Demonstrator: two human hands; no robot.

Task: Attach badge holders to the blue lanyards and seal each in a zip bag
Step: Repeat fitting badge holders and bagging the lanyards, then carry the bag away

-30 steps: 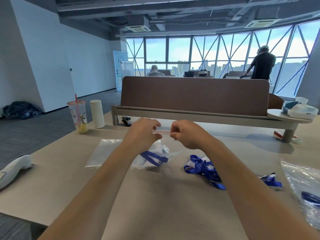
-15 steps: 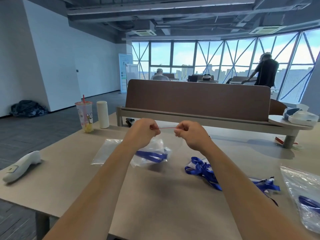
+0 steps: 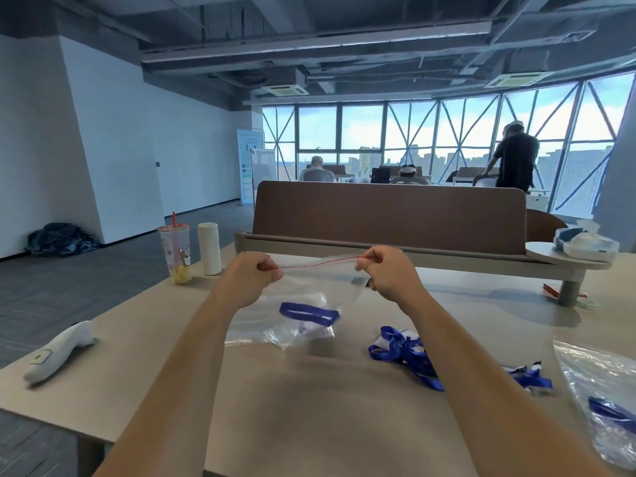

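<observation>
Head view: both hands are raised mid-frame over the tan table (image 3: 309, 414), holding one clear zip bag (image 3: 311, 290) by its top edge. The left hand (image 3: 253, 278) has its fingers curled and pinches the left end of the red seal strip (image 3: 318, 262). The right hand (image 3: 389, 275) is curled the same way and pinches the right end. The strip is stretched taut between them and slopes slightly up to the right. The bag hangs below the hands with its bottom touching the table. Inside it sits a looped blue lanyard (image 3: 308, 313) with something clear and crumpled under it, probably the badge holder, can't confirm. Another flat clear bag (image 3: 246, 333) lies on the table, partly behind the left forearm. A loose pile of blue lanyards (image 3: 402, 349) lies right of centre, just beside the right forearm. A second filled zip bag (image 3: 599, 380) sits at the lower right edge with a blue strap (image 3: 612, 411) in it. Left side: a drink cup with a red straw (image 3: 175, 253), a white cylinder (image 3: 209, 248) just beside it, and a white handheld device (image 3: 56, 352) near the table's left edge. A brown desk divider (image 3: 389, 218) spans the back, and a tissue pack (image 3: 585, 241) sits on the round shelf at its right end.
</observation>
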